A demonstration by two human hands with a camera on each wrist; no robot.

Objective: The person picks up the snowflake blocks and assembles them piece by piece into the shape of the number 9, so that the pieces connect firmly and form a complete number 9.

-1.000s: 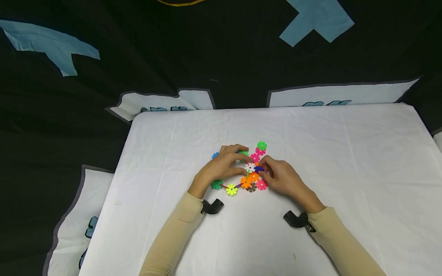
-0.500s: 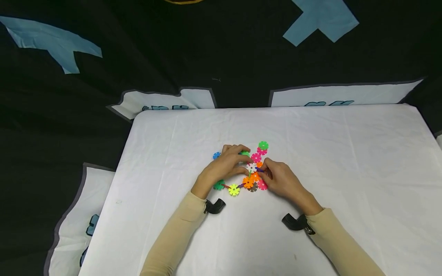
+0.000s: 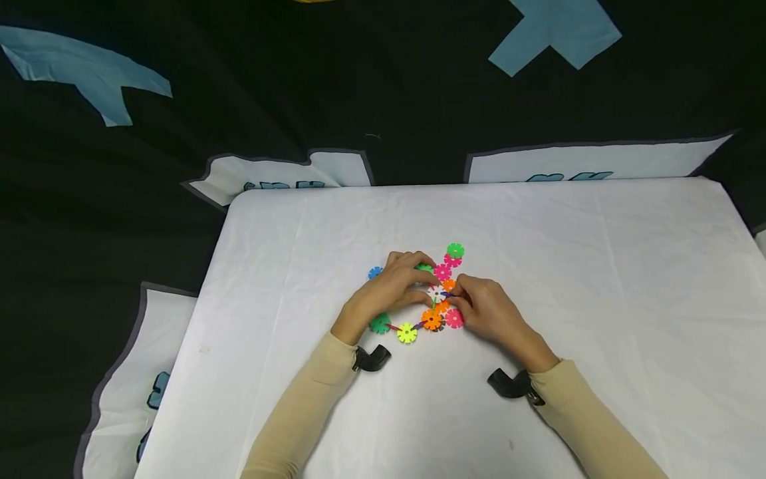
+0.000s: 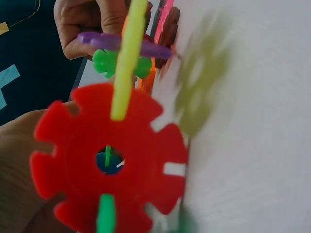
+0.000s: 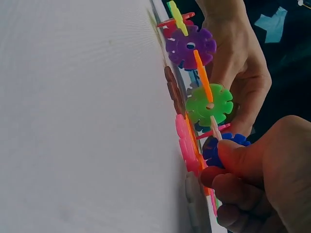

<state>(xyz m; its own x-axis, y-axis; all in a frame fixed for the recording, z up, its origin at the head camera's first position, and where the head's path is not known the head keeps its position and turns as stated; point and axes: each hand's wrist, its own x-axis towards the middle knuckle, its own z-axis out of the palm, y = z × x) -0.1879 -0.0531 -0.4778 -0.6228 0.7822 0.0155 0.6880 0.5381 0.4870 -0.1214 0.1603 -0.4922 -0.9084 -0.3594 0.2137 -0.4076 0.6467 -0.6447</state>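
Observation:
Colourful notched plastic discs are slotted edge to edge into a chain that curves around my left hand [image 3: 391,286]. Its thumb and forefinger pinch the chain at a white disc [image 3: 436,293]. With thumb and forefinger, my right hand [image 3: 487,306] holds a blue disc [image 5: 212,151], right at the white disc's edge. The right wrist view shows a green disc [image 5: 204,107], an orange disc [image 5: 202,73] edge-on and a purple disc [image 5: 177,46] farther along the chain. Large in the left wrist view is a red disc [image 4: 138,126], joined to a yellow disc [image 4: 130,53].
Beside the chain lie other discs: a bright green disc [image 3: 455,250], a pink disc [image 3: 454,319] and a brown disc [image 5: 173,90]. All rest on a white-covered table [image 3: 598,299]. A black curtain [image 3: 383,86] hangs beyond its far edge.
The blue disc has turned more edge-on in my right fingers and stays beside the white disc. Both hands hold nearly the same place; the chain has shifted slightly right.

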